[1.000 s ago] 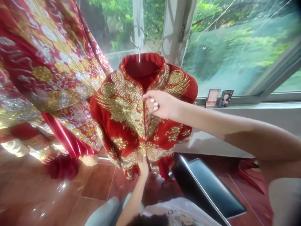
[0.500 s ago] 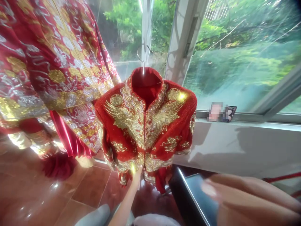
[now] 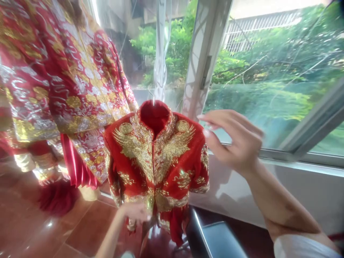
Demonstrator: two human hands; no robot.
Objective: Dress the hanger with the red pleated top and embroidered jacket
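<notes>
A red jacket with gold embroidery and a stand-up collar hangs in front of me on a metal hanger. My left hand is at its lower front hem, fingers slightly blurred and curled at the edge of the front opening, which they seem to pinch. Raised beside the jacket's shoulder on the right, my right hand holds nothing. Its fingers are bent, with a gap between thumb and forefinger, and the fingertips are close to the shoulder; whether they touch it I cannot tell.
Larger red garments with gold and silver embroidery hang at the left. Behind is a window above a white wall. A dark panel with a blue-grey surface stands at lower right. Red tiles cover the floor.
My right hand has risen from the lower right to the jacket's shoulder. My left hand has shifted left along the hem. The view has tilted up, so the jacket sits lower.
</notes>
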